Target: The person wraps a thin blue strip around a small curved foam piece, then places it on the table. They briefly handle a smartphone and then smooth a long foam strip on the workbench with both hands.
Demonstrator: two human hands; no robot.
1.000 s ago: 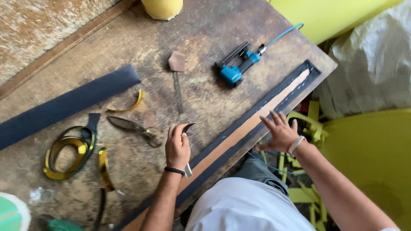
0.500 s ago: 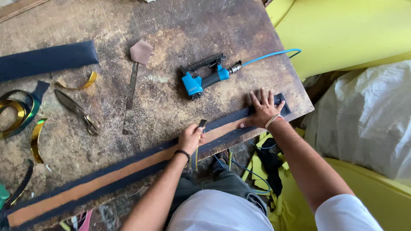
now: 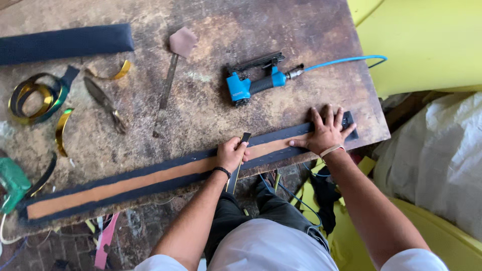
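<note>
A long brown strip edged with dark blue fabric (image 3: 125, 181) lies along the near edge of a worn wooden table (image 3: 211, 110). My left hand (image 3: 232, 153) is closed around a thin dark flat tool (image 3: 240, 156) and rests on the strip near its middle. Fingers spread, my right hand (image 3: 326, 132) presses flat on the strip's right end. A blue pneumatic stapler (image 3: 253, 80) with a blue air hose (image 3: 346, 61) lies just beyond both hands.
A dark blue padded bar (image 3: 65, 42) lies at the far left. Near it are rolls of gold and dark trim (image 3: 32, 95), scissors (image 3: 104, 103), a long-handled tool (image 3: 170, 75) and a green tool (image 3: 12, 183). Yellow foam (image 3: 427, 40) and a white sack (image 3: 442, 155) stand to the right.
The view has swung left along the table, showing more of the strip. My left hand stays on the strip with the tool; my right hand keeps pressing its right end.
</note>
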